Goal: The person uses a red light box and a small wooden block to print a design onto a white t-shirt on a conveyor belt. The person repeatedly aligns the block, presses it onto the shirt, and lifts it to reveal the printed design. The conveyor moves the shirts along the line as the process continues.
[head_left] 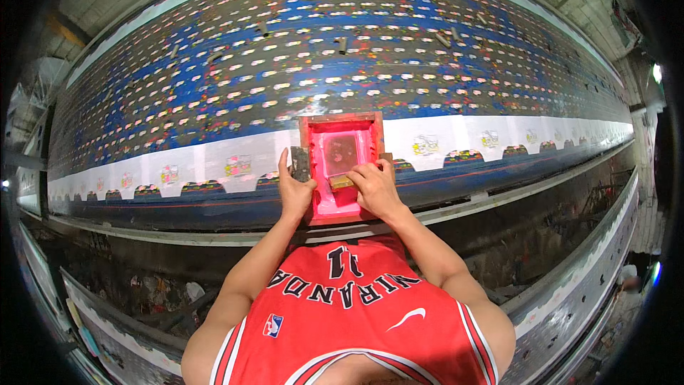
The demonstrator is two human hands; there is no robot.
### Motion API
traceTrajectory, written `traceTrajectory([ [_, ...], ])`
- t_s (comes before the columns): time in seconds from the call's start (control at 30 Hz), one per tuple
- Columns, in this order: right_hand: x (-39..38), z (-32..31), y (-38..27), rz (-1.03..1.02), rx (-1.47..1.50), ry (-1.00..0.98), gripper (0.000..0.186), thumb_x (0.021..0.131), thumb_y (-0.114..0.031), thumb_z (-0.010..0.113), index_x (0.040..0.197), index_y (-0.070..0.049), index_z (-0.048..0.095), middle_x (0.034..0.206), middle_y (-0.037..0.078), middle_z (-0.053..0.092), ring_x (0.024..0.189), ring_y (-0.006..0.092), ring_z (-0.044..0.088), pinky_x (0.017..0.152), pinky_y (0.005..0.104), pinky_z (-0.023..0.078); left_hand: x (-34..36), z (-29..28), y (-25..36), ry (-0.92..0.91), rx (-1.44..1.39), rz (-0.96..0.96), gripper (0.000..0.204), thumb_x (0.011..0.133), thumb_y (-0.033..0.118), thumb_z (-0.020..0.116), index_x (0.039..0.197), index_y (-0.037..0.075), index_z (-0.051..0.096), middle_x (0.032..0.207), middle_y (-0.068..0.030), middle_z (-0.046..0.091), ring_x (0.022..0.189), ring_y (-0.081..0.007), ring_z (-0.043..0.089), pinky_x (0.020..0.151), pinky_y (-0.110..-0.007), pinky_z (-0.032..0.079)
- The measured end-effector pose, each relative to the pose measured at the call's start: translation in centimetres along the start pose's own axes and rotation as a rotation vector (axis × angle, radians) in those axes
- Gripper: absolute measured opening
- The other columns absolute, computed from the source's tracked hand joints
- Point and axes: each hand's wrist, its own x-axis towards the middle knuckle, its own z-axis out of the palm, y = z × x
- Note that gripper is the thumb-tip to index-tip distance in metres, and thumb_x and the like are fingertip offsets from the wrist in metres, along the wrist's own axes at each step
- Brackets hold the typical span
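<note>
A small screen-printing frame [305, 132] with wooden edges lies on the near side of the long printing table, its inside coated in bright pink ink. My left hand [294, 192] grips the dark block [301, 164] on the frame's left side, thumb on one side and fingers on the other. In my right hand [377, 189] is a squeegee [342, 182] with a yellowish-brown handle, set down inside the frame on the pink. A brown block [386, 160] shows at the frame's right side, beside my right fingers. The squeegee's lower edge is hidden.
White cloth pieces [463, 135] with printed colourful motifs run along the table's near side. Beyond them spreads the table's dark, ink-spotted surface [249, 78], with several small clips or pieces [342, 45] on it. A metal rail [484, 201] edges the table. Another long table [577, 299] stands behind me.
</note>
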Motion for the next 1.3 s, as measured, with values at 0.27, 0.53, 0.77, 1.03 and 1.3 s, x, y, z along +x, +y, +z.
traceTrajectory([
  [0.27, -4.5, -8.0, 10.3, 0.072, -0.083, 0.011, 0.035, 0.075, -0.003, 0.076, 0.109, -0.012, 0.074, 0.111, 0.003, 0.070, 0.112, 0.0225, 0.066, 0.112, 0.0566, 0.036, -1.3, 14.9, 1.3, 0.044, 0.029, 0.157, 0.101, 0.072, -0.008, 0.073, 0.163, 0.007, 0.031, 0.121, -0.0175, 0.066, 0.101, -0.0221, 0.067, 0.086, -0.034, 0.056],
  [0.53, -9.2, -10.8, 18.5, 0.053, -0.050, -0.018, 0.035, 0.078, -0.003, 0.072, 0.112, -0.010, 0.073, 0.110, 0.005, 0.070, 0.111, 0.0245, 0.065, 0.112, 0.0605, 0.035, -3.2, 24.2, -0.1, 0.042, 0.058, 0.046, 0.104, 0.073, -0.005, 0.077, 0.164, 0.008, 0.028, 0.110, -0.0185, 0.071, 0.094, -0.0265, 0.071, 0.082, -0.038, 0.057],
  [0.77, -9.5, -10.9, 19.3, 0.037, -0.031, -0.029, 0.037, 0.076, -0.002, 0.075, 0.112, -0.011, 0.074, 0.112, 0.005, 0.070, 0.112, 0.0247, 0.065, 0.113, 0.0567, 0.036, -3.1, 24.4, 0.6, 0.050, 0.223, -0.004, 0.099, 0.073, -0.001, 0.079, 0.161, 0.009, 0.034, 0.113, -0.0231, 0.073, 0.098, -0.0332, 0.074, 0.086, -0.040, 0.057],
  [1.03, -9.7, -11.0, 19.1, 0.049, -0.007, -0.042, 0.037, 0.076, -0.001, 0.074, 0.113, -0.010, 0.073, 0.113, 0.005, 0.070, 0.112, 0.0252, 0.065, 0.113, 0.0561, 0.036, -2.5, 24.0, 0.6, -0.002, 0.142, -0.033, 0.097, 0.071, -0.001, 0.079, 0.158, 0.010, 0.039, 0.113, -0.0201, 0.073, 0.098, -0.0278, 0.073, 0.087, -0.038, 0.057],
  [1.3, -10.3, -12.2, 18.0, 0.030, -0.021, 0.016, 0.035, 0.077, -0.004, 0.071, 0.112, -0.009, 0.072, 0.109, 0.006, 0.069, 0.109, 0.0250, 0.065, 0.110, 0.0570, 0.038, -2.6, 23.8, 1.9, -0.018, 0.086, -0.072, 0.098, 0.068, -0.009, 0.077, 0.156, 0.010, 0.039, 0.105, -0.0128, 0.068, 0.088, -0.0211, 0.066, 0.077, -0.035, 0.055],
])
